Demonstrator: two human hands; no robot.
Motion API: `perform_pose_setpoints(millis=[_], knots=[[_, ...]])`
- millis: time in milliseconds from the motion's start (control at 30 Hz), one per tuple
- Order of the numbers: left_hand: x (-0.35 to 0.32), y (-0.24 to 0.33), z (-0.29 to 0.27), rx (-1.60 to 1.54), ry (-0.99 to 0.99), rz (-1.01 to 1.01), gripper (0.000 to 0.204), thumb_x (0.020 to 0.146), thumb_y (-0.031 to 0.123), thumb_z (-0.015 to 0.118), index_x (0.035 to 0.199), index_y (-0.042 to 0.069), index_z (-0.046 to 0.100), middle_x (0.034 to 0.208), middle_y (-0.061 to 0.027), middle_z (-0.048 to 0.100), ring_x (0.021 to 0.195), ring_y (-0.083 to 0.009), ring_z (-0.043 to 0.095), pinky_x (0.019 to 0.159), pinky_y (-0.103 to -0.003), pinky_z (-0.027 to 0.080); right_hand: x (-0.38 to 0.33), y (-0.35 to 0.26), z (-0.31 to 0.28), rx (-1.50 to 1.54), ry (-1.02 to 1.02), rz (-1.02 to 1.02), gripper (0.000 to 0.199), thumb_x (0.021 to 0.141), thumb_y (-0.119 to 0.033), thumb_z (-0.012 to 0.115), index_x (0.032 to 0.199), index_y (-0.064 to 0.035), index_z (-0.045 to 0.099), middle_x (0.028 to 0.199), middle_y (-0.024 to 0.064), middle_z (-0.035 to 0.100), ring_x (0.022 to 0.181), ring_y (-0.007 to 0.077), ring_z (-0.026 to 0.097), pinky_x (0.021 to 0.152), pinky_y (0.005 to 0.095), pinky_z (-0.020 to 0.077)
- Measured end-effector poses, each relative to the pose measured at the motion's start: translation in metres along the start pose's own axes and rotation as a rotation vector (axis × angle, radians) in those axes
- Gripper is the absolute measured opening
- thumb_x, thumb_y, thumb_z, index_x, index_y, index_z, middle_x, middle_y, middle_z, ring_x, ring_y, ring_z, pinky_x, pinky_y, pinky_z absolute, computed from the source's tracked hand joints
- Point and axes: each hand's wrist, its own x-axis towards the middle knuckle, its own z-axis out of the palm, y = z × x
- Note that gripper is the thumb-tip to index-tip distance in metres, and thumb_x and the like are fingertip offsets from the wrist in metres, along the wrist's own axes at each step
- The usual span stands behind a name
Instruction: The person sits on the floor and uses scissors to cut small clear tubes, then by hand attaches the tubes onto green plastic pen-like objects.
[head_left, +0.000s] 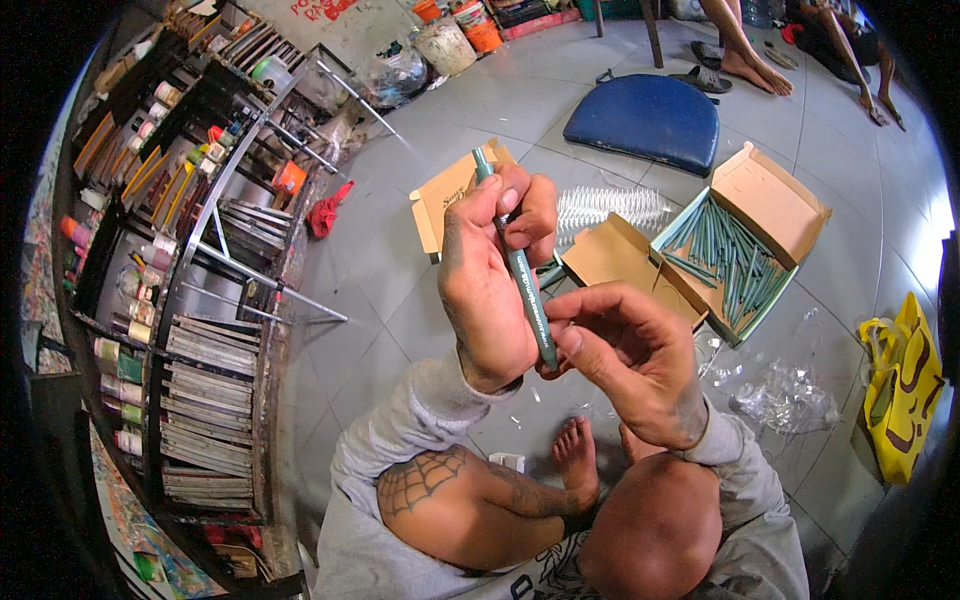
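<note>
head view, hidden or unclear: the lower tip of the slim grey-green plastic pen (pixel 520 262) is covered by the right hand's thumb; its middle passes behind the left hand's fingers. a second green pen end peeks out just behind the left hand, most of it hidden. the shelf contents at the left rim bend and blur with the lens, and the picture's corners are black.
pen: held up in front of the person, nearly upright, leaning slightly, above the bent knees and the grey tiled floor (pixel 400 290).
left hand (pixel 492 285): curled closed round the pen's upper half, thumb and fingertips pinching the barrel, the cap end sticking out above the fingers.
right hand (pixel 635 365): loosely curled, thumb and forefinger closed on the pen's lower end, the other fingers folded in.
open green-sided cardboard box (pixel 775 205): lies on the floor to the right, lid flap up, filled with many of the same grey-green pens heaped at angles.
flat brown cardboard box (pixel 440 205): behind the left hand, open; what it holds cannot be told.
brown cardboard flap (pixel 615 260): between the hands and the pen box, part hidden by the right hand.
crumpled clear plastic wrap (pixel 785 395): on the floor right of the right hand.
yellow bag (pixel 905 385): at the right edge, cut off by the rim.
round blue cushion (pixel 645 120): on the floor beyond the boxes.
dark metal rack (pixel 190 290): along the left, stacked with flat packs and small paint bottles.
</note>
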Motion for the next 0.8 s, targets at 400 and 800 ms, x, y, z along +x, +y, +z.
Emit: perform_pose_setpoints(millis=[400, 800], knots=[[-0.005, 0.003, 0.015, 0.215, -0.055, 0.188, 0.023, 0.1, 0.029, 0.04, 0.085, 0.012, 0.034, 0.07, 0.002, 0.027, 0.064, -0.0092, 0.022, 0.059, -0.027, 0.02, 0.003, 0.002, 0.001, -0.113, 0.095, -0.06, 0.022, 0.09, -0.01, 0.072, 0.109, 0.0012, 0.065, 0.101, 0.0082, 0.07, 0.093, 0.0144, 0.067, 0.08, 0.0303, 0.055], [-0.005, 0.002, 0.015, 0.219, -0.048, 0.241, 0.023, 0.1, 0.029, 0.04, 0.086, 0.011, 0.034, 0.069, 0.0012, 0.027, 0.064, -0.0095, 0.023, 0.058, -0.027, 0.019, 0.004, -0.001, 0.002, -0.216, 0.124, -0.123, 0.018, 0.088, -0.011, 0.073, 0.101, 0.0, 0.067, 0.095, 0.0067, 0.071, 0.089, 0.013, 0.068, 0.077, 0.0292, 0.0558]])
